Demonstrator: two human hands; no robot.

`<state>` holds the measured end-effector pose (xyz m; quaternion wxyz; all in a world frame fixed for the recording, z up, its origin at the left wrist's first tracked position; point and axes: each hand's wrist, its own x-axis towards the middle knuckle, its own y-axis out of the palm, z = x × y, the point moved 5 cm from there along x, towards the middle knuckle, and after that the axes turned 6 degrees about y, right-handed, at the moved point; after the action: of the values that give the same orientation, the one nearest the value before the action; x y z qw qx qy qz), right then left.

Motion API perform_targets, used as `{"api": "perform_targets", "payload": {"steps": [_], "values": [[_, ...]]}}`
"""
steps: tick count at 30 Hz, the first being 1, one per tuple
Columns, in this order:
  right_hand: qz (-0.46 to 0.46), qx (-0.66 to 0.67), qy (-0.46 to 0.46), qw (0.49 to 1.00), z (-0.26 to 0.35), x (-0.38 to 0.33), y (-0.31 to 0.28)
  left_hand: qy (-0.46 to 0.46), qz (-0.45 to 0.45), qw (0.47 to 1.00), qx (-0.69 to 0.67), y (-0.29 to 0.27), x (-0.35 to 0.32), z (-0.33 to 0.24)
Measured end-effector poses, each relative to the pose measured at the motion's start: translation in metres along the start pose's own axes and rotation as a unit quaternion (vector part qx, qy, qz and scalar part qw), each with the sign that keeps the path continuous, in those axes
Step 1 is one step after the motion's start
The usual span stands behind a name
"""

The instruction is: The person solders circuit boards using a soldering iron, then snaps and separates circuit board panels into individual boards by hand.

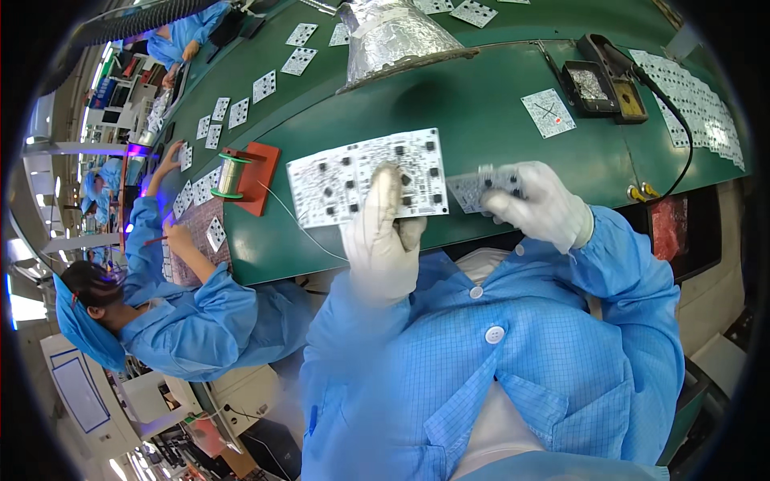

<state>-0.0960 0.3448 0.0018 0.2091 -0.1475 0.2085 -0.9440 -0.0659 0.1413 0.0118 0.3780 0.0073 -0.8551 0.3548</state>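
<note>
Left gloved hand (383,240) pressed flat, fingers extended, on white rectangular circuit panel (369,178) at green bench (481,112) edge | right gloved hand (536,202) pinching small grey component strip (475,189) | black solder tray (589,84) holds silvery residue

Open green bench top (481,112) beyond white circuit panel (369,176). Blocked left by solder spool (231,176) on red stand, far by foil duct (393,36), right by solder-iron holder (605,80) and cable.

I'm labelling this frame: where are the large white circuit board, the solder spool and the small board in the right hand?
large white circuit board (337,180): head view, left half.
solder spool (231,175): head view, wound middle.
small board (469,191): head view, left end.
</note>
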Motion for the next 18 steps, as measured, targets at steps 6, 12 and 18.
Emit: {"api": "perform_targets", "payload": {"steps": [6,12,18], "values": [[-0.069,0.062,0.058,0.994,-0.01,-0.009,0.004,0.023,0.031,0.997,0.067,0.009,0.006,-0.014],[-0.049,-0.247,-0.14,0.958,0.0,-0.001,0.001,0.053,-0.012,0.991,0.125,-0.007,0.011,-0.011],[-0.086,-0.203,-0.063,0.973,0.012,0.017,-0.009,0.21,0.064,0.856,0.468,0.001,0.012,-0.038]]}}
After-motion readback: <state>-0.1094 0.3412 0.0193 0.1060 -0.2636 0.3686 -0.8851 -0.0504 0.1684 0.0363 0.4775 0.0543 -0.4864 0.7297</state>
